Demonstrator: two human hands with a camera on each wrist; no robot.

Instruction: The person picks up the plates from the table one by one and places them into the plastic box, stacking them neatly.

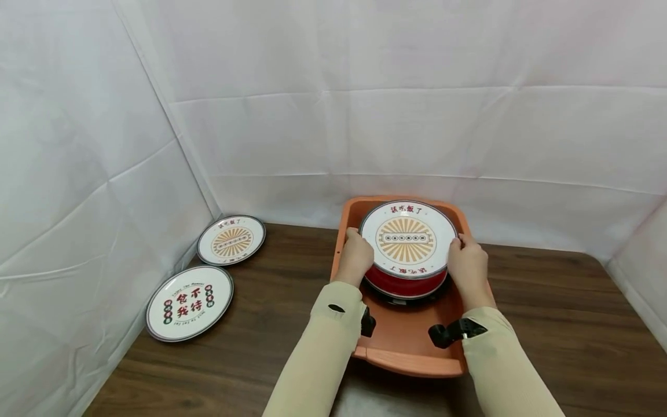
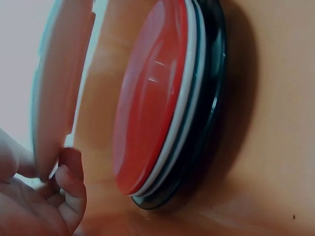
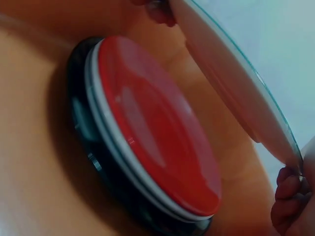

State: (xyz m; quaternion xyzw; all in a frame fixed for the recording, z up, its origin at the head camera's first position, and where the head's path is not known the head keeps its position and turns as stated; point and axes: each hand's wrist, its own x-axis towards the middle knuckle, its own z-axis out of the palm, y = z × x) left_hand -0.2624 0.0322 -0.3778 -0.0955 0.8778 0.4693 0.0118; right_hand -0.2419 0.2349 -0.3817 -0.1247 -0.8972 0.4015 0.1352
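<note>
Between my two hands is a white plate (image 1: 409, 239) with a dark rim, a yellow sunburst and red characters. My left hand (image 1: 356, 256) pinches its left edge, fingers curled beneath in the left wrist view. The right hand (image 1: 468, 267) grips the opposite edge. Below it, a gap apart, lies a stack topped by a red plate (image 2: 150, 98), with white-edged plates (image 3: 113, 142) and a black dish (image 3: 83, 123) under it. The stack sits inside an orange tub (image 1: 406, 362); both wrist views show the held plate's pale underside.
On the dark wooden table (image 1: 281, 301), to the left, lie a sunburst plate (image 1: 231, 240) and, nearer, a white plate with red and black characters (image 1: 190, 303). White cloth (image 1: 417, 133) hangs behind the table and along its left side.
</note>
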